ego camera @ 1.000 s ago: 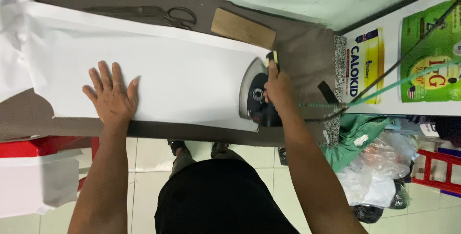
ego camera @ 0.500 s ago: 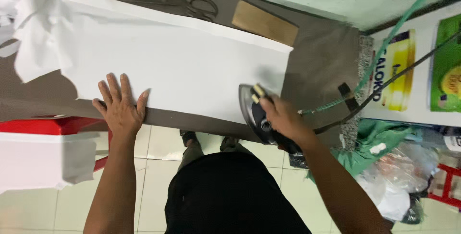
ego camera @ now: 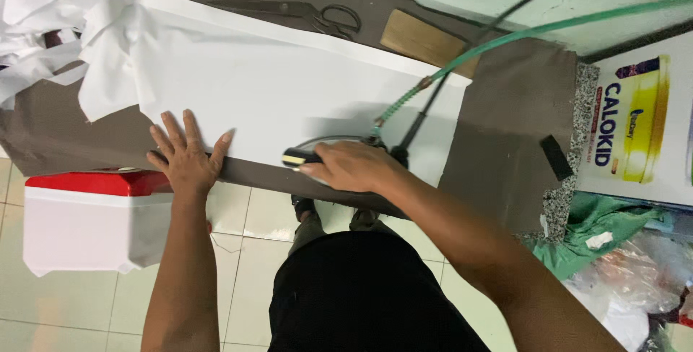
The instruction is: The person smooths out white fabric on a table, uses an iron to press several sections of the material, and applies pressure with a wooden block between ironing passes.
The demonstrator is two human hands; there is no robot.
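A person presses a long strip of white fabric (ego camera: 289, 85) on a brown-covered tabletop (ego camera: 505, 150), seen from above. The right hand (ego camera: 354, 168) is clenched around the dark handle of a steam iron (ego camera: 317, 151), which sits on the cloth near its front edge, a green hose (ego camera: 505, 38) and a black cord (ego camera: 462, 70) trailing off toward the wall. The left hand (ego camera: 189, 157) lies flat and released, fingers spread, pinning the front edge of the fabric just left of the iron. Good pressing here likely calls for keeping the cloth taut under that flat palm and gliding the iron evenly so no crease is set. The fabric looks smooth and matte, bunching into loose folds at the far left. Metal scissors (ego camera: 303, 11) and a flat wooden block (ego camera: 426, 40) rest by the wall; a red-lidded white box (ego camera: 86, 215) stands on the tiled floor.
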